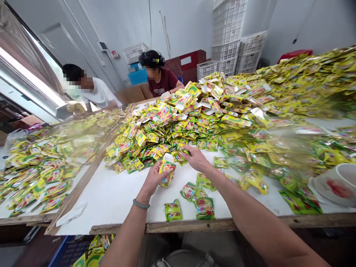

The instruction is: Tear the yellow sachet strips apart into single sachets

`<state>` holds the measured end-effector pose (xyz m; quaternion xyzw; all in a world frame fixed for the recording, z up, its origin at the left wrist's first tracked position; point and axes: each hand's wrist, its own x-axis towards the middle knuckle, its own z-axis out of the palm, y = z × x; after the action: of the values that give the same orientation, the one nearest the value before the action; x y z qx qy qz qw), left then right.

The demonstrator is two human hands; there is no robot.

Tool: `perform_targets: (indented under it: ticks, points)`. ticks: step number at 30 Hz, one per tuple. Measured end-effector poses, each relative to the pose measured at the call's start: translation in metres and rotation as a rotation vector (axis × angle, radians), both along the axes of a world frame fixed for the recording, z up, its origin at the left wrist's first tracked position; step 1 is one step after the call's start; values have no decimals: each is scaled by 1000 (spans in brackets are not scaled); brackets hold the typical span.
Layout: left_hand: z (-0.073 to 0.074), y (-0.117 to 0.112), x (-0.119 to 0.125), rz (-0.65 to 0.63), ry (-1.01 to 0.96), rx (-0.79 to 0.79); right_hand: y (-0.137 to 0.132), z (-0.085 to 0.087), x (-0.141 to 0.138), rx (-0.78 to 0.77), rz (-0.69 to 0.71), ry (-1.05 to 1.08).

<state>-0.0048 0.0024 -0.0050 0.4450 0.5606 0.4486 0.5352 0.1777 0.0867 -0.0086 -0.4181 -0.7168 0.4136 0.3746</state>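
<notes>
My left hand (152, 178) is closed around a small yellow carton (167, 171) with red and green print. Its white top flap stands up, and the thumb lies across the front. To its right, my right hand (196, 158) reaches to the near edge of the pile, thumb and forefinger pinched at a small green packet (180, 158). Fingers partly cover that spot. Several loose green packets with a watermelon picture (205, 207) lie on the white tabletop (119, 198) below my hands.
A heap of yellow cartons (191, 107) and packets spans the table, rising at right. A wooden strip (83, 178) divides off another heap at left. A white flowered container (336, 185) sits at right. Two people work across the table. A blue crate (65, 246) is below the edge.
</notes>
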Motion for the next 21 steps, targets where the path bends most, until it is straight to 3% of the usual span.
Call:
perform_targets:
  ticks: [7, 10, 16, 21]
  points:
    - [-2, -3, -2, -178, 94, -5, -5, 11, 7, 65, 144, -238]
    - [1, -4, 1, -227, 142, -10, -8, 14, 6, 96, 163, -234]
    - [3, -4, 4, -250, -38, -89, -10, 8, -3, 217, 60, -3]
    - [3, -3, 8, -238, -82, -78, -11, 3, -8, 262, -112, 7]
